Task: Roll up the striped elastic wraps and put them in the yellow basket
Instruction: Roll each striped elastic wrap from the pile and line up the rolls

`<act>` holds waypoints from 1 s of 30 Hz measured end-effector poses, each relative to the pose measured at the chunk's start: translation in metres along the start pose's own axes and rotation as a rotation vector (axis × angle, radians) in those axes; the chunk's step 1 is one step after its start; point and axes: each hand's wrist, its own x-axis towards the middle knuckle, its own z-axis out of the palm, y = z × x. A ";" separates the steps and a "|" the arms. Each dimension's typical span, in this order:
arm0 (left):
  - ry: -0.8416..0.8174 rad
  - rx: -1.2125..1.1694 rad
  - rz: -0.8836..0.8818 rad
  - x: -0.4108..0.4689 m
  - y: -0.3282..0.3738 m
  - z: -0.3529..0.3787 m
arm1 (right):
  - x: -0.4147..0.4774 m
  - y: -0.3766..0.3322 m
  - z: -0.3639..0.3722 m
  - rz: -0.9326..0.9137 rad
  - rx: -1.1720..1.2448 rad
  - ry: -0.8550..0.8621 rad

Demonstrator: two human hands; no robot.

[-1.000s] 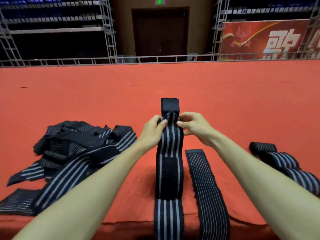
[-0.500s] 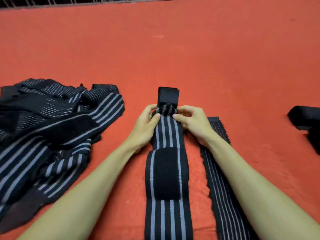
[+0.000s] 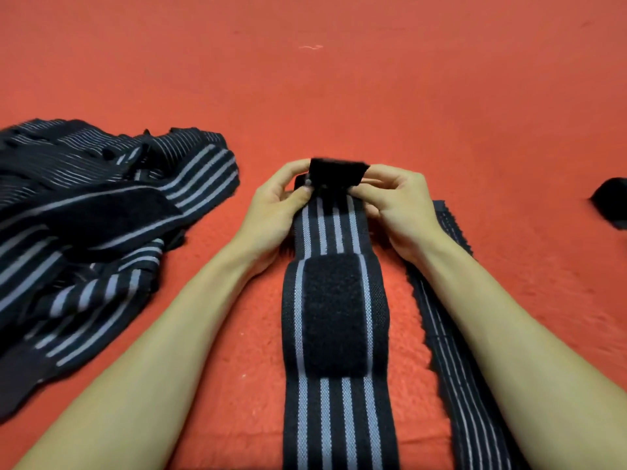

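Observation:
A black elastic wrap with grey stripes [image 3: 334, 412] lies lengthwise in front of me on the red cloth, a black hook-and-loop patch at its middle. Its far end, a plain black tab [image 3: 337, 171], is folded up and back toward me. My left hand [image 3: 274, 205] pinches the left side of that folded end, and my right hand [image 3: 395, 201] pinches the right side. The yellow basket is out of view.
A tangled pile of striped wraps [image 3: 91, 232] lies at the left. A thinner-striped wrap [image 3: 454, 334] lies flat under my right forearm. The dark end of another wrap [image 3: 610, 201] shows at the right edge. Red cloth [image 3: 339, 79] stretches beyond my hands.
The camera has tilted down and closer, losing the far hall. The wrap's black end tab, flat before, is now folded back over the striped part between my fingers.

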 end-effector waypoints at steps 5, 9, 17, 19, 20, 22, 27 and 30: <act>-0.021 -0.149 -0.080 -0.002 0.007 0.007 | -0.002 -0.003 -0.003 -0.058 -0.148 0.041; -0.037 -0.169 -0.095 -0.001 0.005 0.009 | -0.006 -0.007 0.001 -0.081 -0.193 0.053; 0.057 -0.007 -0.081 -0.006 0.001 0.008 | -0.011 -0.010 -0.001 -0.064 -0.122 -0.022; 0.054 0.024 -0.047 -0.005 -0.001 0.006 | -0.008 -0.007 -0.001 -0.061 -0.066 -0.010; 0.055 0.060 -0.011 -0.005 -0.001 0.005 | -0.007 -0.007 -0.001 -0.034 -0.026 0.003; 0.070 0.139 0.089 -0.003 -0.003 0.003 | -0.008 -0.010 0.002 0.057 0.022 0.020; 0.052 0.139 0.192 -0.004 -0.006 0.002 | -0.012 -0.010 0.006 0.190 -0.068 -0.089; 0.057 0.147 0.197 -0.004 -0.005 0.002 | -0.014 -0.009 0.006 0.195 -0.018 -0.062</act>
